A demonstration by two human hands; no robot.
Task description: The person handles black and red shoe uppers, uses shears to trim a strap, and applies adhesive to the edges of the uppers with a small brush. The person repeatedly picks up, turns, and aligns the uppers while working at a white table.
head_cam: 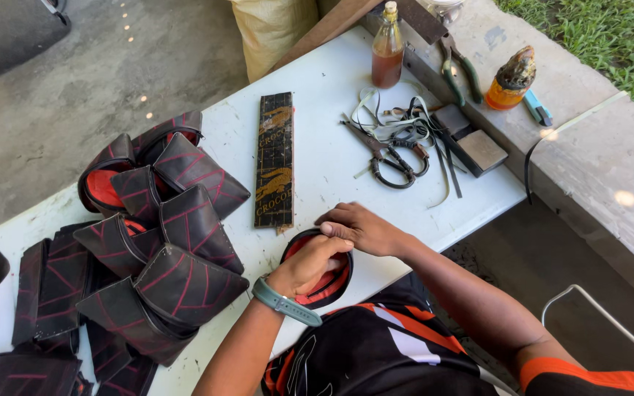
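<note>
A person works a black pouch with a red lining (324, 282) at the tabletop's (317, 110) near edge, close to the body for control. The left hand (308, 265) is curled shut inside its opening; the right hand (357, 229) pinches the far rim. Finished pouches (163, 242) pile toward the left edge.

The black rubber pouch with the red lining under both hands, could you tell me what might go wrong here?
The black rubber pouch with red lining sits at the white table's near edge, so it might slip off. The left hand and right hand press inside it; fingers could get pinched.
</note>
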